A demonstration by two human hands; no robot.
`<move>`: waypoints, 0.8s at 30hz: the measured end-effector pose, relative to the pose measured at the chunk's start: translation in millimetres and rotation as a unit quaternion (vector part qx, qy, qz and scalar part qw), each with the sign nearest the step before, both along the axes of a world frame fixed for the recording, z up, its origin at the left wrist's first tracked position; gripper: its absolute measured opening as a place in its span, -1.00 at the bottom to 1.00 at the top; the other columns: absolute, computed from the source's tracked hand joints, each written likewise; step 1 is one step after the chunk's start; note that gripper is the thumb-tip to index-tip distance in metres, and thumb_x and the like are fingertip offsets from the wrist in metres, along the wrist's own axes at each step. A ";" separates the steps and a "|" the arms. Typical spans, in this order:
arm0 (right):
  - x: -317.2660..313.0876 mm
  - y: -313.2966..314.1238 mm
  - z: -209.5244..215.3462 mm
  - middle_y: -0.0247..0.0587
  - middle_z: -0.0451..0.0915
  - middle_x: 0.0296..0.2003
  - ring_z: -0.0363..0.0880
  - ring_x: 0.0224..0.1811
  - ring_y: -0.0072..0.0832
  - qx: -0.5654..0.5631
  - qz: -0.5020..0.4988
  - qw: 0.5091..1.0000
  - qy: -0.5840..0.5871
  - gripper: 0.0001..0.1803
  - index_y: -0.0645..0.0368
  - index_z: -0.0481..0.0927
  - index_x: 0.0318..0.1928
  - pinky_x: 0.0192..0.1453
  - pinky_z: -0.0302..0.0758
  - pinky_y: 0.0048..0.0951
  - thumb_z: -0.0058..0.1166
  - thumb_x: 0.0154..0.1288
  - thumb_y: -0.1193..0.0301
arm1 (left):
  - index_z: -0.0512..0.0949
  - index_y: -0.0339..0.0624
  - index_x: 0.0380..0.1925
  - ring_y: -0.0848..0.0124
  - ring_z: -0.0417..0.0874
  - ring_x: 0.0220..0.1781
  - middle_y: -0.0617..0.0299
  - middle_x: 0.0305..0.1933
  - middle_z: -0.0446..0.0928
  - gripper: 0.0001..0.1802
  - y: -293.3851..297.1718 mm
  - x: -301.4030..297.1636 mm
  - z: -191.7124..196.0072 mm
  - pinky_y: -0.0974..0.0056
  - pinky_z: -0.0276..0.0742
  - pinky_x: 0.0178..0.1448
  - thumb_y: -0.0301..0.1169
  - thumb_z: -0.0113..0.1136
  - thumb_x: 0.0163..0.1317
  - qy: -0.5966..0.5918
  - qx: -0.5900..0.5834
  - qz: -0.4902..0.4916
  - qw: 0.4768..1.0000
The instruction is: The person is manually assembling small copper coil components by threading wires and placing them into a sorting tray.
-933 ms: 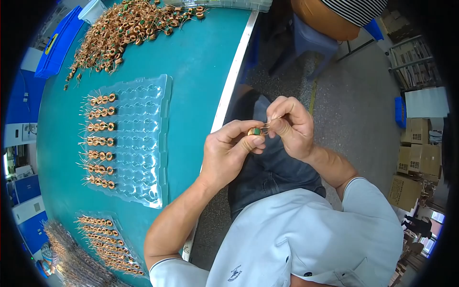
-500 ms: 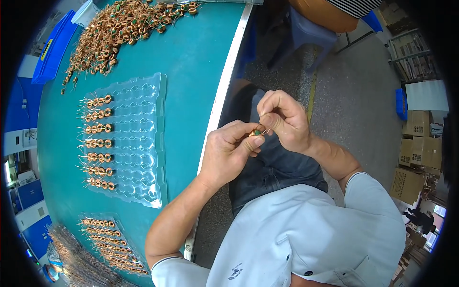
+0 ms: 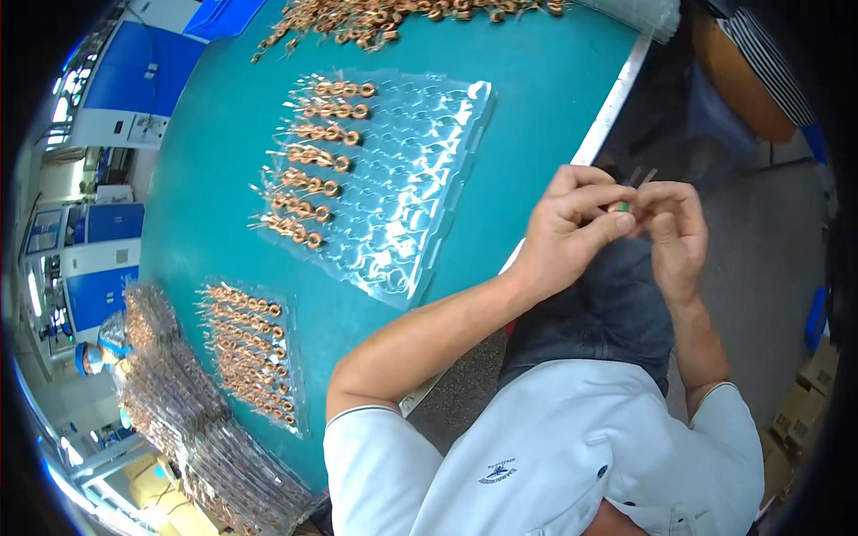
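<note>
Above my lap, just off the table edge, my left hand [image 3: 572,223] pinches a small copper-wound ring coil [image 3: 619,206] with a green patch on its core. My right hand [image 3: 677,234] meets it from the other side, fingers curled and closed against the coil. Thin wire leads [image 3: 649,176] poke up above the fingertips; most of the coil is hidden by the fingers. To the left on the green table [image 3: 357,286], a clear moulded tray [image 3: 407,179] holds rows of similar coils [image 3: 315,156] along its left side, with bare pockets on its right.
A heap of loose coils [image 3: 384,20] lies at the far side. Another filled tray [image 3: 250,353] lies nearer on the left, beside stacked filled trays [image 3: 192,420]. Clear plastic trays [image 3: 639,13] sit at the far right corner. Someone in a striped top [image 3: 769,62] sits beyond.
The view has swung left, so table and trays appear further right. My right fingers have come down from above the wire leads to beside the coil; my left hand still grips it.
</note>
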State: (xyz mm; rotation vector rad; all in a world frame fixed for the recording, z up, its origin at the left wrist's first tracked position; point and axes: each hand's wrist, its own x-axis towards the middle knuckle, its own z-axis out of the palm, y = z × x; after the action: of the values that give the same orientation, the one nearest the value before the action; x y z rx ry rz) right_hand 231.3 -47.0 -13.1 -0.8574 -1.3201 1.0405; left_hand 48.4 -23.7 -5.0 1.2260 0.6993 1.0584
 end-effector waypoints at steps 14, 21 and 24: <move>-19.5 0.3 19.8 -0.20 0.59 -0.38 0.61 -0.42 -0.50 -0.131 0.046 0.980 0.143 -0.83 0.27 0.54 -0.11 -0.32 0.58 -0.51 0.01 0.47 0.41 | 0.62 -0.33 -0.04 0.33 0.58 -0.04 0.10 -0.07 0.57 -0.74 -5.0 -6.3 8.8 0.34 0.46 0.10 -0.41 0.13 0.38 0.080 0.011 0.024 0.996; -11.4 -7.9 10.4 -0.25 0.59 -0.35 0.62 -0.36 -0.59 -0.053 0.038 0.998 0.018 -0.71 0.30 0.48 0.01 -0.34 0.58 -0.61 0.17 0.38 0.41 | 0.61 -0.35 -0.21 0.47 0.61 -0.22 0.16 -0.19 0.64 -0.85 -10.2 -5.9 0.8 0.38 0.54 -0.11 -0.45 0.22 0.34 -0.076 -0.079 0.048 0.993; -9.1 -7.8 7.9 -0.27 0.60 -0.34 0.61 -0.38 -0.63 0.002 0.033 0.998 -0.047 -0.76 0.27 0.53 -0.07 -0.34 0.57 -0.64 0.25 0.29 0.50 | 0.60 -0.33 -0.25 0.44 0.63 -0.22 0.13 -0.20 0.64 -0.86 -6.8 -6.3 2.4 0.36 0.54 -0.10 -0.44 0.22 0.34 -0.082 -0.081 0.035 0.993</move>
State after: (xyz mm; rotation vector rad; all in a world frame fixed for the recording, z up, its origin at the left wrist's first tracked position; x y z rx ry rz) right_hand 222.2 -54.8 -5.2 -0.8732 -1.4367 1.0584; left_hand 42.1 -30.6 -2.7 0.9700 0.6902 1.1249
